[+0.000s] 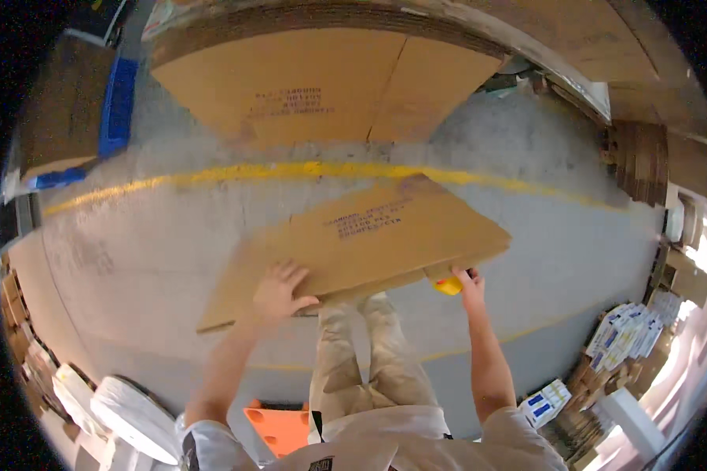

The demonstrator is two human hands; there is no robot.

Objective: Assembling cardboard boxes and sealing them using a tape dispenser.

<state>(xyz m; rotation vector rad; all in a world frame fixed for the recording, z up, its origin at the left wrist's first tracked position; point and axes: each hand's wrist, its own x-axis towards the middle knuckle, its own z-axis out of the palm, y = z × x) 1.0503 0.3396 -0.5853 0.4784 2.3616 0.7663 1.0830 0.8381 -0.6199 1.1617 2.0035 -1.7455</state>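
Note:
A flattened brown cardboard box point(385, 239) with dark print spans the space before my legs, its near edge slanting up to the right. My left hand point(279, 292) lies on its near left part, open, with fingers spread and the thumb along the edge. At the near right edge, my right hand point(468, 286) is closed round a small yellow object with a red mark point(448, 285). Its kind is unclear, as the fingers and the cardboard partly cover it. Slight blur softens the cardboard's left side.
A large stack of flat cardboard point(322, 86) stands ahead, beyond a yellow floor line point(314, 169). An orange plastic piece point(279, 428) is by my left leg. Cardboard bundles point(640, 161) and white-and-blue packages point(624, 334) are at the right. A blue-edged stand point(118, 106) is far left.

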